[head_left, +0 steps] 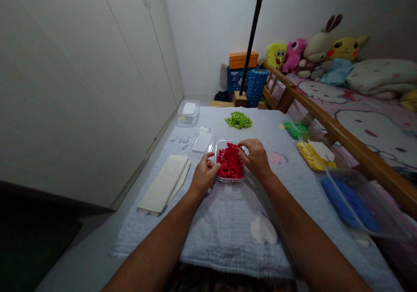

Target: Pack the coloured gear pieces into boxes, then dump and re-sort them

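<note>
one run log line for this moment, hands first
left hand: at clear tub's left edge | right hand: at its right edge | tub: holds red pieces | light-green pile: on cloth

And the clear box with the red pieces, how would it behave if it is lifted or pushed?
The clear box looks like thin plastic, so it may flex a little when squeezed. The red pieces lie loose and heaped, so a tilt could spill some. Being low and broad, the box seems unlikely to tip if nudged.

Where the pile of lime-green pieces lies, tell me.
Head view, right of centre: the lime-green pile lies on the pale blue cloth, beyond the clear plastic box of red pieces.
</note>
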A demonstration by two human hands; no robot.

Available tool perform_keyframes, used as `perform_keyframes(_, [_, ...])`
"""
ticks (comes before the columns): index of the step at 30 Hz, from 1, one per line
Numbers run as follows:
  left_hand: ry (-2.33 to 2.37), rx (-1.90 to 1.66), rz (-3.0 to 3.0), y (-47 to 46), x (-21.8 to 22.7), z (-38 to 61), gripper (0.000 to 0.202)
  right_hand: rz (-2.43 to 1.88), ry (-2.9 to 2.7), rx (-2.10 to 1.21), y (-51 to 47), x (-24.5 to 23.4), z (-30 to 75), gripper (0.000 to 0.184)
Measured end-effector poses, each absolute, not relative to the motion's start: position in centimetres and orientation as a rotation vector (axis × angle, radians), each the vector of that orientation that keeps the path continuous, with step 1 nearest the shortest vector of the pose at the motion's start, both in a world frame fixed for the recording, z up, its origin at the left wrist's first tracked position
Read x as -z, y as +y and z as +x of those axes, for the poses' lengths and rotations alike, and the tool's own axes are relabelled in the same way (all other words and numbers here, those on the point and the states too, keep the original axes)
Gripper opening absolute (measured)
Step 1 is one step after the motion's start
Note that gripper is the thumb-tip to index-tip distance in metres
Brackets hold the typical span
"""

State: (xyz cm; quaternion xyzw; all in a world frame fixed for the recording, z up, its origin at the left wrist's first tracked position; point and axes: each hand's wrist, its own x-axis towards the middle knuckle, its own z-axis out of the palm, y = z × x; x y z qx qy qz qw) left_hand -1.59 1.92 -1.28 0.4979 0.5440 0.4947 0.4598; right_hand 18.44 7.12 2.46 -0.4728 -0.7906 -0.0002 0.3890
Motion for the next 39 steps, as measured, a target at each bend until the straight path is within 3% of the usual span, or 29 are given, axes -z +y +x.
perform_keyframes(12, [1.34,-1.211,1.221,1.7,1.1,-1.6,0.053,-1.304,-2.095,-0.178,6.0,-2.6,20.1,0.022])
perform_keyframes(22, [1.332,-1.21,1.239,1.5,1.6,-1.6,0.049,-1.308,-1.856,-0.248,6.1,0.7,22.6,0.018])
perform_keyframes(29, [1.357,-1.214,1.29,1.4,1.9,-1.5,0.049,-1.309,-2.049,-0.211,5.4,0.5,19.7,0.038])
perform_keyframes(34, [1.36,-1.211,1.322,1.4,2.1,-1.5,0.049,-1.318,-2.079,-0.183,5.2,0.3,19.3,0.02])
perform_keyframes(39, [1.389,-1.2,1.331,1.3,2.1,-1.5,0.049,-1.293,-2.035,-0.168,4.7,-0.1,19.6,0.018])
